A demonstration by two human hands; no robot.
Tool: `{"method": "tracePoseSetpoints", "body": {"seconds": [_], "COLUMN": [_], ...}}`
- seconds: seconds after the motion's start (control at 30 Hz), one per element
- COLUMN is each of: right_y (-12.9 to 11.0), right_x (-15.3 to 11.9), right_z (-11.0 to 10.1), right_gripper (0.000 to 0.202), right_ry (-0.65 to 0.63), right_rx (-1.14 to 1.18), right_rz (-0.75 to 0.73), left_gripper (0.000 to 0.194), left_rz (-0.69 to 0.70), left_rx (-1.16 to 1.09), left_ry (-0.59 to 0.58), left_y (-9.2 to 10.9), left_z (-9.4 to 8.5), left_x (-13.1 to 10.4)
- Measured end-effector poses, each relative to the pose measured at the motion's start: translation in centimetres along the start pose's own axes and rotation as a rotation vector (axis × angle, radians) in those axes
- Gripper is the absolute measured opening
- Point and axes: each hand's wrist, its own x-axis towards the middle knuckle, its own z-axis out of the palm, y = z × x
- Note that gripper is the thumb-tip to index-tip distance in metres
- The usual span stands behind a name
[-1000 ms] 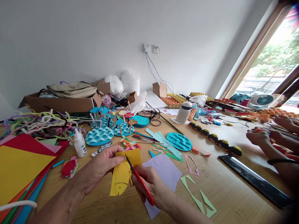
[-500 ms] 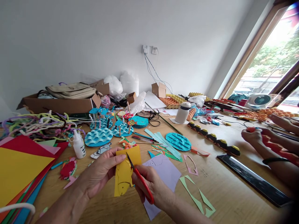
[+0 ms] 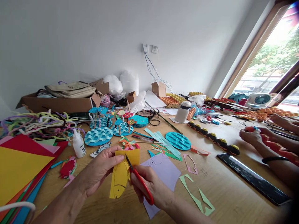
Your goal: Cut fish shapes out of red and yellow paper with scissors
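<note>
Pinched in my left hand (image 3: 106,165) is a piece of yellow paper (image 3: 120,183) with a fish outline drawn on it. My right hand (image 3: 151,188) grips red-handled scissors (image 3: 143,183), their dark blades lying against the paper near its upper part. The paper is partly cut, and the fish's head hangs toward me. Beneath my right hand lies a sheet of lilac paper (image 3: 163,169) with another fish drawn on it. Green paper offcuts (image 3: 198,194) and a pink offcut (image 3: 191,165) rest to its right.
A white glue bottle (image 3: 78,144) stands left, behind stacked coloured paper (image 3: 23,165). Blue wavy paper discs (image 3: 98,137) sit beyond my hands. At right, another person's hands (image 3: 253,137) hold an orange-red piece, near a black glossy slab (image 3: 252,179) and a black-yellow egg-carton strip (image 3: 212,137).
The yellow paper's lower part has swung left and bent, showing a wider cut. The scissors have shifted slightly left along the paper. My left hand keeps its hold.
</note>
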Motion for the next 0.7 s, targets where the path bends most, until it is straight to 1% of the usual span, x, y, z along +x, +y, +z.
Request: {"method": "tracePoseSetpoints", "body": {"seconds": [0.17, 0.3, 0.4, 0.53, 0.7], "right_y": [0.31, 0.4, 0.31, 0.31, 0.11], "right_x": [0.06, 0.08, 0.04, -0.01, -0.09], "right_z": [-0.09, -0.07, -0.06, -0.08, -0.05], "right_gripper": [0.042, 0.039, 0.041, 0.045, 0.044], "right_ry": [-0.004, -0.003, -0.009, -0.015, -0.021], "right_rx": [0.0, 0.01, 0.001, -0.019, -0.011], "right_rz": [0.003, 0.001, 0.008, -0.01, -0.019], "left_gripper": [0.016, 0.018, 0.019, 0.016, 0.009], "left_rz": [0.001, -0.005, -0.003, 0.006, 0.009], "left_rx": [0.041, 0.058, 0.079, 0.098, 0.118], "left_ry": [0.0, 0.022, 0.029, 0.021, 0.001], "left_y": [-0.05, 0.02, 0.1, 0.17, 0.36], "left_z": [-0.24, -0.35, -0.43, -0.55, -0.54], "left_x": [-0.04, -0.04, -0.05, -0.1, -0.27]}}
